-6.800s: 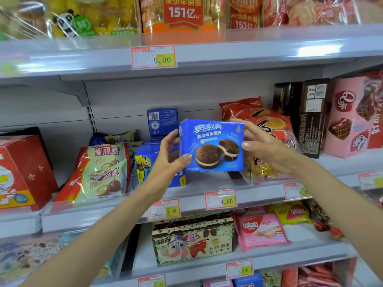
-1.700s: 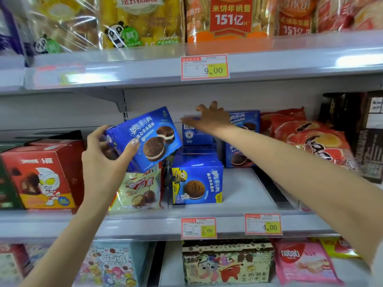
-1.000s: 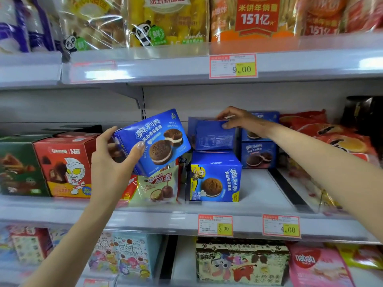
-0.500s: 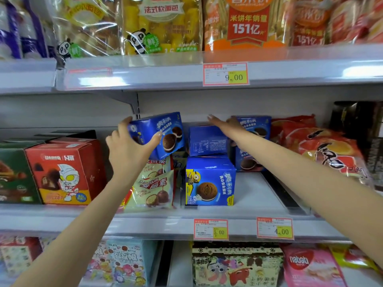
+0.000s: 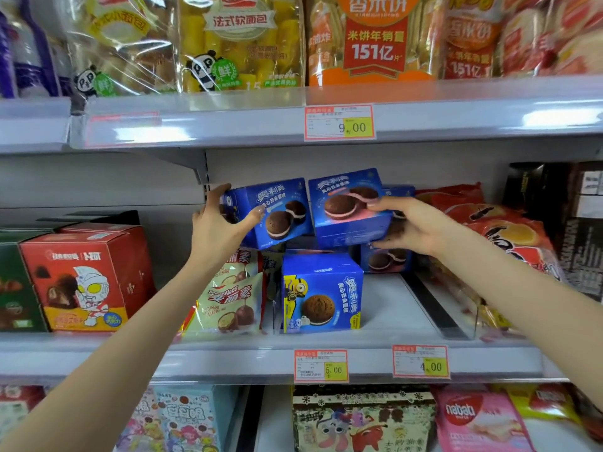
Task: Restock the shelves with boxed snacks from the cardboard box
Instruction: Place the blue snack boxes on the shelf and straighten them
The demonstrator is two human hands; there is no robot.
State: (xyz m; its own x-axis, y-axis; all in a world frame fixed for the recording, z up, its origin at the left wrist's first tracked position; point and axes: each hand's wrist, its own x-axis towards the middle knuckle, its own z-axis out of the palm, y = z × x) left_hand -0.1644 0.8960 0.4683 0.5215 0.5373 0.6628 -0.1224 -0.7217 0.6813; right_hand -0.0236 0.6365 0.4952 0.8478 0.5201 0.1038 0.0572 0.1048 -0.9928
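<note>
Snack aisle, middle shelf [image 5: 228, 357]. The left hand [image 5: 218, 226], fingers wrapped round a blue cookie box [image 5: 280, 213], holds it tilted above the shelf. Beside it, the right hand [image 5: 414, 226] grips a second blue box [image 5: 349, 210] above a standing front box [image 5: 321, 295]. This looks like the stacking step; next, both boxes likely need levelling and setting down. Half a second earlier, the right-hand box showed its back.

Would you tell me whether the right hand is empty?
No, the right hand grips a blue cookie box showing pink-filled cakes.
</note>
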